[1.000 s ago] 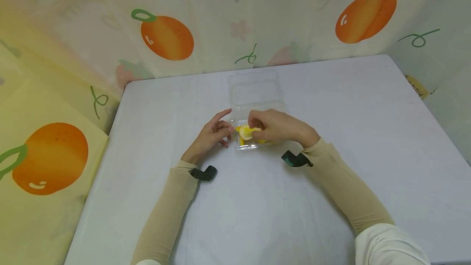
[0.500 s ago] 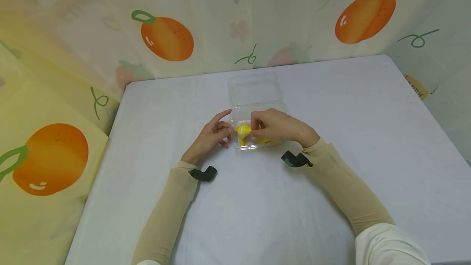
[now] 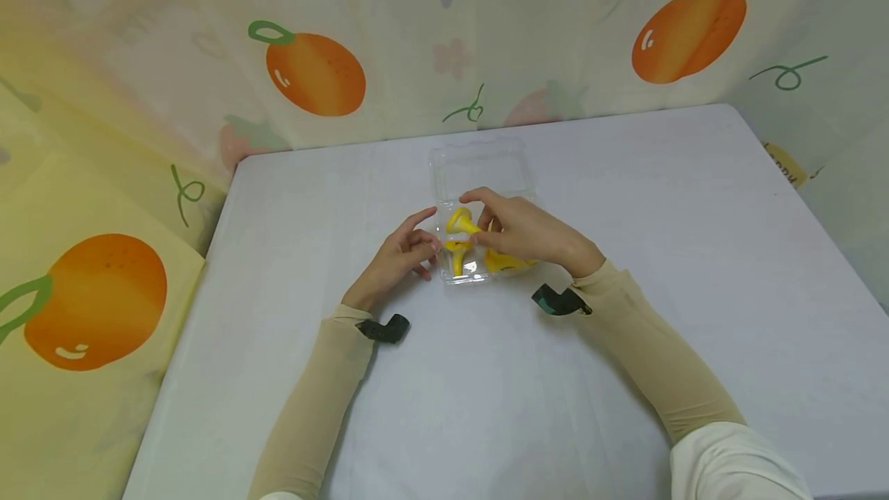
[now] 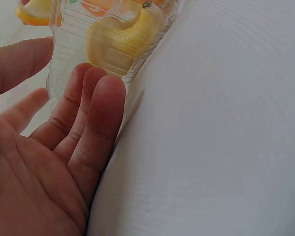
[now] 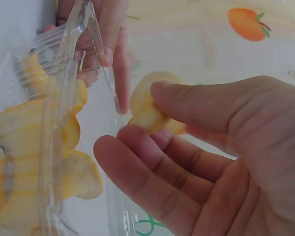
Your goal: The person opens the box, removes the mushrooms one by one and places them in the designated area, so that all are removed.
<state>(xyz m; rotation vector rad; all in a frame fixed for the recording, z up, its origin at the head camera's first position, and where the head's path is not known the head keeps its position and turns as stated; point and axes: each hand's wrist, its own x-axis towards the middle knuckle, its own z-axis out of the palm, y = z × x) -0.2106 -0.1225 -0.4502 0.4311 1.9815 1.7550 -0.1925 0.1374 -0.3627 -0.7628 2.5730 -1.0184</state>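
Observation:
A clear plastic clamshell box [image 3: 475,278] stands with its lid raised at the back. Several yellow pieces [image 3: 458,257] with narrow curved bodies and wide round ends lie inside; one shows a dark tip in the left wrist view. Thumb and fingers of my right hand [image 3: 524,230] pinch another yellow trumpet-shaped piece [image 3: 460,221] by its narrow part, over the box, flared end pointing left. Its index finger is lifted off. My left hand [image 3: 399,257] rests at the left side of the box, thumb tip touching the rim, other fingers fairly straight along the outer wall.
The clear lid [image 3: 482,168] lies back behind the box. A white cloth covers the table [image 3: 444,407]. Behind it hangs a curtain [image 3: 389,21] printed with fruit and flowers. Dark wrist mounts [image 3: 385,328] sit on both sleeves.
The yellow piece in my right hand has moved back over the box, its flared end turned left, and the right index finger has lifted. My left hand stays where it was.

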